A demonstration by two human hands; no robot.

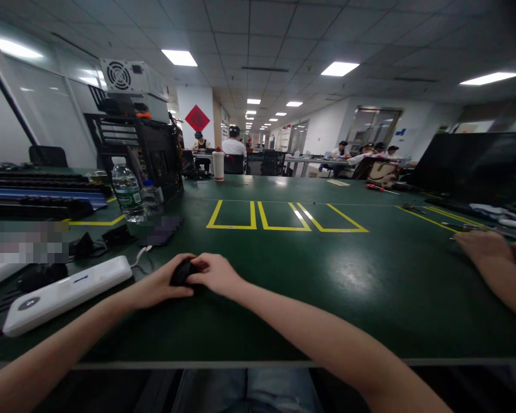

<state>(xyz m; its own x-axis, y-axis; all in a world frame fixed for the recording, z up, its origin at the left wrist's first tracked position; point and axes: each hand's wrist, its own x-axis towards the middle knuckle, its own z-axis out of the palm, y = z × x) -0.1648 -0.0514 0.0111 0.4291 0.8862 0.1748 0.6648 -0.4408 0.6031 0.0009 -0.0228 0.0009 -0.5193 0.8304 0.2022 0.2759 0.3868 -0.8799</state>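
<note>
Both my hands meet over the green tabletop, left of centre, around a small dark rounded object (182,272); its kind is not clear. My left hand (157,285) is wrapped round its left and near sides, with the thumb reaching toward me. From the right, my right hand (217,274) pinches the same object with bent fingers. Part of the object is hidden by the fingers. A white power strip (75,292) lies to the left of my left hand, and a dark phone-like slab (161,231) is just beyond it.
Water bottle (128,192) and black computer case (148,152) stand at the left. Yellow tape outlines (232,227) mark the green table (309,321). A co-worker's hand (484,246) rests at the right, near a dark monitor (473,169). A white cup (218,165) stands at the far edge.
</note>
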